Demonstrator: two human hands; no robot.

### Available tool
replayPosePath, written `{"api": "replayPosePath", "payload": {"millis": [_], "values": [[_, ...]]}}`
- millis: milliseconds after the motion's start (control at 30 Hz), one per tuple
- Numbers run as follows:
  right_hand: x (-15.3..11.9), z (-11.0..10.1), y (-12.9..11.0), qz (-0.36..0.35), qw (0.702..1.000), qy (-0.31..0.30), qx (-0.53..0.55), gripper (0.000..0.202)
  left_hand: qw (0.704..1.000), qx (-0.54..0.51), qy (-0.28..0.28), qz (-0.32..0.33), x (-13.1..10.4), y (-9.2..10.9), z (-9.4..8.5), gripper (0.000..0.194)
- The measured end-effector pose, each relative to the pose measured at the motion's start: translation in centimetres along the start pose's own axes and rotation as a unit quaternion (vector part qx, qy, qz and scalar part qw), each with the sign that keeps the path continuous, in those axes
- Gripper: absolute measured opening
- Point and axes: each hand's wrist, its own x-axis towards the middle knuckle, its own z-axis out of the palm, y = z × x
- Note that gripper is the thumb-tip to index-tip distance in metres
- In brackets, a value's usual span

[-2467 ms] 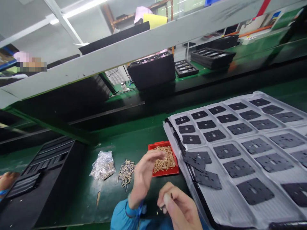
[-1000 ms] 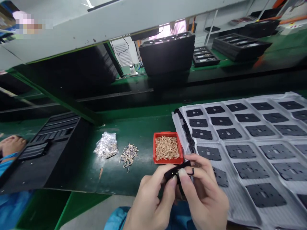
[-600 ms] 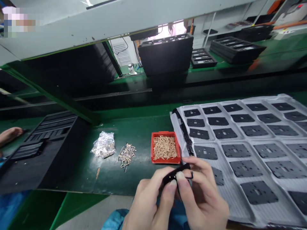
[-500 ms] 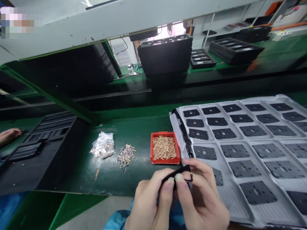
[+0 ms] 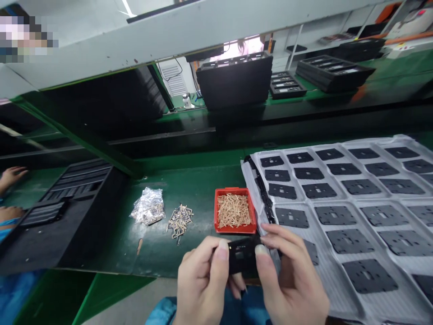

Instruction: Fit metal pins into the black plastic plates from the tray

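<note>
A small black plate with cut-outs (image 5: 242, 256) is held between my two hands, its flat face turned up toward me and slightly blurred. My left hand (image 5: 204, 275) grips its left end, thumb on top. The right end is pinched by my right hand (image 5: 287, 271), whose index finger reaches along the far edge. Just beyond the hands stands a red bin (image 5: 216, 227) full of small brass-coloured pins (image 5: 234, 210). To its left lie a loose pile of small metal parts (image 5: 181, 220) and a clear plastic bag of similar parts (image 5: 149, 207).
On the right, a white padded tray (image 5: 324, 246) carries rows of black plates (image 5: 370, 275). A tall black tray stack (image 5: 84, 216) stands at left, near another person's hand (image 5: 11, 177). More black trays (image 5: 237, 83) sit beyond the bench, under a white overhead beam (image 5: 111, 49).
The black plate has turned from edge-on to showing its flat face. My thumbs have moved apart toward its ends. At far left, the other person's hand has shifted and a second one shows.
</note>
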Motion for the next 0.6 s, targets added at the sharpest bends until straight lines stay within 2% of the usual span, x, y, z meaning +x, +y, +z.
{"api": "replayPosePath", "payload": {"millis": [100,200,267,367,467,600], "values": [[0.1,-0.4,-0.3,0.039,0.996,-0.057,0.064,0.01,0.999,-0.025,-0.017,-0.031,-0.2,0.1,-0.2,0.046],[0.0,-0.4,-1.3,0.094,0.989,-0.027,0.115,0.012,0.999,-0.032,-0.025,-0.035,-0.3,0.3,-0.4,0.048],[-0.1,-0.2,-1.9,0.102,0.986,-0.015,0.133,0.014,0.998,-0.031,-0.029,-0.038,-0.4,0.5,-0.6,0.048],[-0.3,0.1,-2.4,0.089,0.985,-0.011,0.144,0.015,0.998,-0.026,-0.025,-0.042,-0.7,0.8,-0.7,0.05],[-0.4,0.3,-2.8,0.08,0.985,0.016,0.153,0.015,0.999,-0.008,0.008,-0.031,-1.0,0.7,-0.5,0.053],[-0.3,0.3,-2.9,0.006,0.99,0.0,0.144,0.016,0.998,0.023,0.052,-0.009,-1.3,0.1,0.0,0.051]]}}
